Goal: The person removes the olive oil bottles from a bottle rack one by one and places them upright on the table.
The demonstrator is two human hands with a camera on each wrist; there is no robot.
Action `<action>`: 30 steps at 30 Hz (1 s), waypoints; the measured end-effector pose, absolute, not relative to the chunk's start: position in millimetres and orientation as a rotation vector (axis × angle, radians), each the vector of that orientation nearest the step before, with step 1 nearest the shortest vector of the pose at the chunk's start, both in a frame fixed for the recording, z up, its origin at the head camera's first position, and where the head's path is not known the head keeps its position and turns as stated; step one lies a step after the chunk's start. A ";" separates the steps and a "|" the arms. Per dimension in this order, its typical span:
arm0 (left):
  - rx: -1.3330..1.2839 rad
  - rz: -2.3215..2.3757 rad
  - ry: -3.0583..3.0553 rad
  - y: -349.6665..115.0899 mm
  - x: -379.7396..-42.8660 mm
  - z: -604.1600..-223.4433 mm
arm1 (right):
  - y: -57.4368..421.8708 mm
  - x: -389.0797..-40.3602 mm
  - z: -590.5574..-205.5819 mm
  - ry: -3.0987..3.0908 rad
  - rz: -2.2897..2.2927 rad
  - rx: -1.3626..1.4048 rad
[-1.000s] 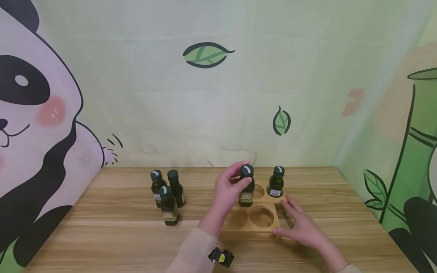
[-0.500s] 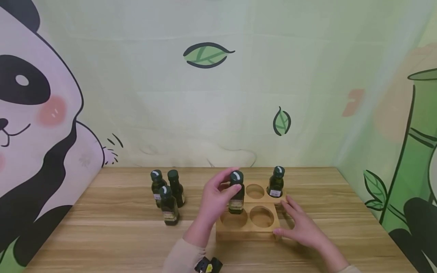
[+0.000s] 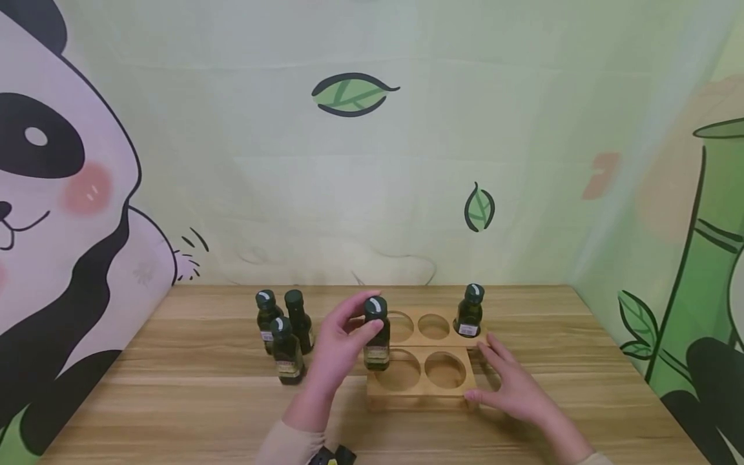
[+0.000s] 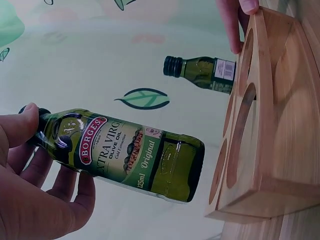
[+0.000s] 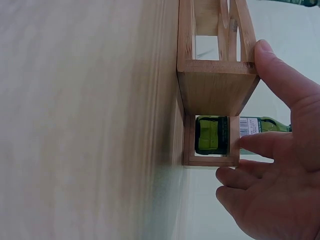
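Note:
A small green olive oil bottle (image 3: 376, 339) with a dark cap is held by my left hand (image 3: 334, 352), upright and raised at the left end of the wooden rack (image 3: 418, 392). The left wrist view shows the thumb and fingers pinching its capped neck, the label of the oil bottle (image 4: 120, 150) facing the camera. At the rack's right end, my right hand (image 3: 514, 385) touches the wood with spread thumb and fingers. In the right wrist view the thumb (image 5: 280, 75) lies on the front tier's corner. Another bottle (image 3: 469, 311) stands in the back row's right hole.
Several round holes show in the two-tier rack. Three more bottles stand grouped on the wooden table left of my left hand, the nearest bottle (image 3: 288, 352) in front of the other two. A printed cloth backdrop (image 3: 349, 194) hangs behind the table.
My left hand has carried the bottle leftward and a little nearer, from over the rack's middle to its left end. The right hand stays at the rack's right side.

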State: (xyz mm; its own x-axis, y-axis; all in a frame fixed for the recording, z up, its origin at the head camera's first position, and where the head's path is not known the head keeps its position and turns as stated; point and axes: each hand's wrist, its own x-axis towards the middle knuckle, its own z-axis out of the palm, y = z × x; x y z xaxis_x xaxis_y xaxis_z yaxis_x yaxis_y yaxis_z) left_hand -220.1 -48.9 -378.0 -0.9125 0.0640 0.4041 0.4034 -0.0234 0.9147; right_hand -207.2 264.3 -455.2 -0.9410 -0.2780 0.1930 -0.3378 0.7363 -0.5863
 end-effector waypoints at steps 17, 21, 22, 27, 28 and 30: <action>-0.445 -1.926 -2.081 -85.1 -214.4 -384.4 | 265.5 -208.2 -457.3 -2.836 0.989 0.514; -0.434 -1.908 -2.081 -92.4 -212.9 -386.0 | 265.7 -208.5 -457.8 -2.840 0.984 0.506; -0.434 -1.901 -2.083 -94.1 -212.5 -386.4 | 265.7 -208.5 -457.8 -2.842 0.987 0.504; -0.407 -1.888 -2.117 -102.2 -209.9 -386.6 | 266.0 -208.2 -457.7 -2.849 0.999 0.499; -0.396 -1.890 -2.129 -103.5 -209.2 -386.5 | 266.0 -208.2 -457.7 -2.851 1.000 0.499; -0.375 -1.895 -2.148 -106.1 -208.2 -386.3 | 266.0 -208.3 -457.6 -2.853 0.999 0.499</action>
